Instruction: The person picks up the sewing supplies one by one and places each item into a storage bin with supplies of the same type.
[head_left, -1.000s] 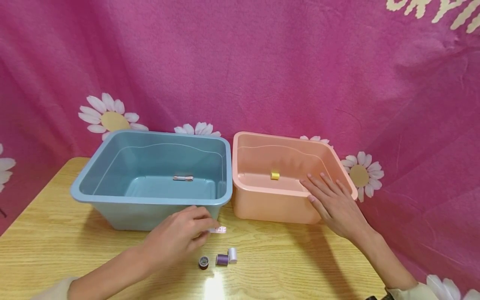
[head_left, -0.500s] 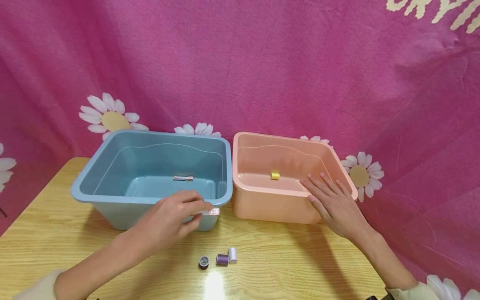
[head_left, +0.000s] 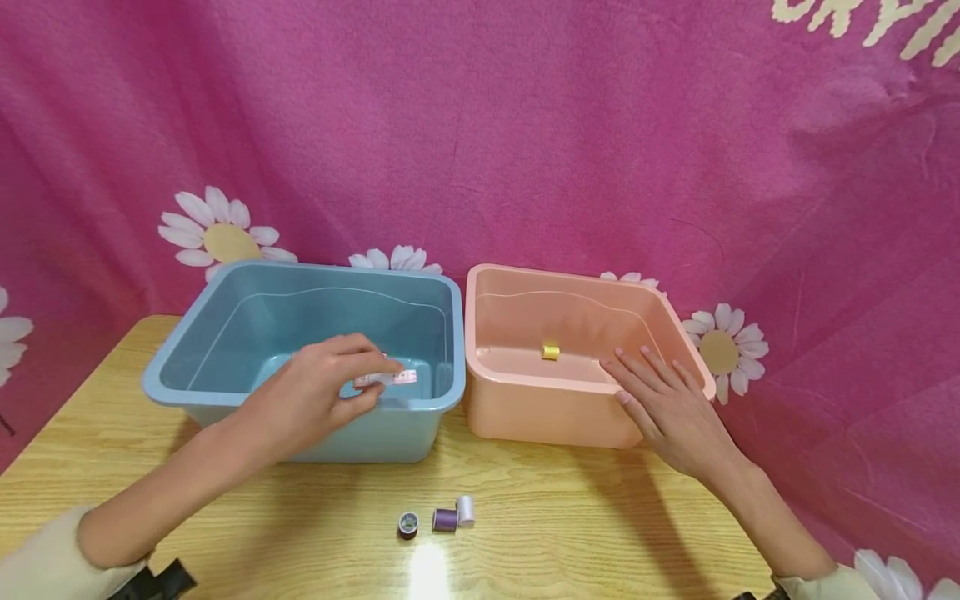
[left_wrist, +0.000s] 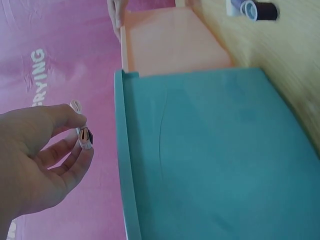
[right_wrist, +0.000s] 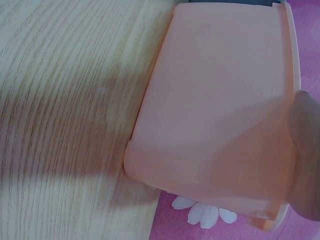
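Note:
My left hand [head_left: 322, 387] is over the front rim of the blue bin [head_left: 198, 397], pinching a folded measuring tape [head_left: 405, 377] between thumb and fingers. In the left wrist view the tape [left_wrist: 85, 137] looks like a small white bundle with looped ends. Another folded tape on the bin's floor is almost wholly hidden behind the hand. My right hand [head_left: 671, 408] rests on the front rim of the pink bin [head_left: 540, 383], its fingers straight and spread. A yellow thread spool [head_left: 551, 352] lies inside that bin.
On the wooden table [head_left: 570, 533], in front of the bins, are a dark spool [head_left: 408, 525], a purple spool [head_left: 445, 520] and a white spool [head_left: 465, 510]. The bins stand side by side against a pink daisy-print cloth [head_left: 480, 133].
My left hand has lifted the measuring tape from in front of the blue bin, up and leftward, over its front rim. The right hand has stayed in place.

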